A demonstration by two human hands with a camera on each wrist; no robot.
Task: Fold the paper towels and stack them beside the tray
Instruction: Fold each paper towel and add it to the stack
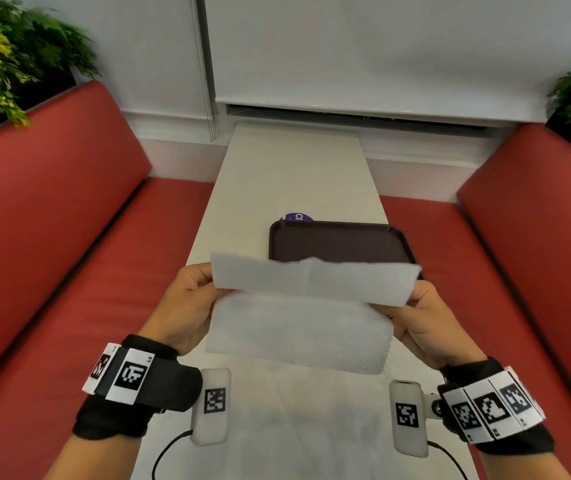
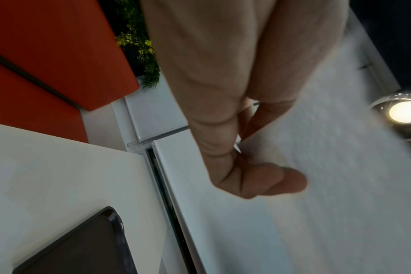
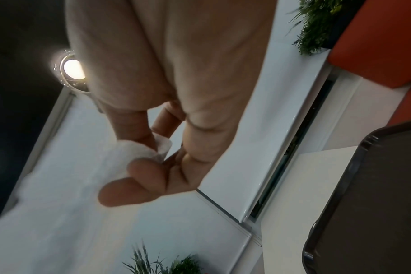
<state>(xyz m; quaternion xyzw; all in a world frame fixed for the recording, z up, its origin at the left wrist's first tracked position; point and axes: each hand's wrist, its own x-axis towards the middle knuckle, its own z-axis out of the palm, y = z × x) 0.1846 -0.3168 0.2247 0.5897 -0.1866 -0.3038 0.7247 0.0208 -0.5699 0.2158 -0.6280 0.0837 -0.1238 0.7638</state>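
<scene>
A white paper towel (image 1: 305, 313) hangs in the air above the table, its top part bent over towards me. My left hand (image 1: 187, 299) pinches its left edge and my right hand (image 1: 419, 317) pinches its right edge. In the right wrist view the fingers (image 3: 139, 178) nip a corner of the paper towel (image 3: 134, 152). In the left wrist view the curled fingers (image 2: 265, 181) lie against the towel (image 2: 329, 166). The dark brown tray (image 1: 339, 242) lies on the table just beyond the towel. More white towel (image 1: 294, 427) lies flat on the table below my wrists.
The narrow white table (image 1: 294, 174) runs away from me between two red benches (image 1: 69, 237) (image 1: 519, 254). A purple item (image 1: 297, 217) peeks out behind the tray. Plants (image 1: 7, 57) stand behind both benches. A white wall with a blind closes the far end.
</scene>
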